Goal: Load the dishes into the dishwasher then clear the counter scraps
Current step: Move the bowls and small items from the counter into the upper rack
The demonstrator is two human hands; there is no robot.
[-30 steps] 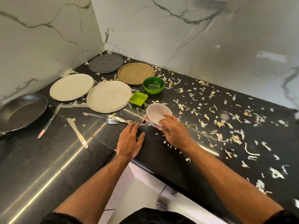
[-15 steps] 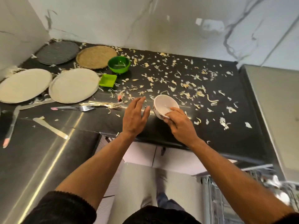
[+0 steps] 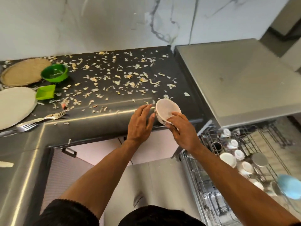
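Head view: the right hand (image 3: 182,134) pinches the white bowl (image 3: 167,111) at its near rim, thumb inside and fingers curled under the patterned wall, holding it tilted at the counter's front edge. The left hand (image 3: 140,123) is spread flat beside it, fingertips close to the bowl's left side — whether they touch it I cannot tell. A second ago the bowl sat farther left, near the forks (image 3: 53,116); it has since travelled right along the counter (image 3: 101,121), and the dishwasher rack (image 3: 236,160), already part filled with cups, has come into view below right. That suggests the bowl is headed for the rack. Plates (image 3: 14,106), a green bowl (image 3: 54,73), a green square dish (image 3: 45,94) and the scattered scraps (image 3: 123,77) remain — the task looks early.
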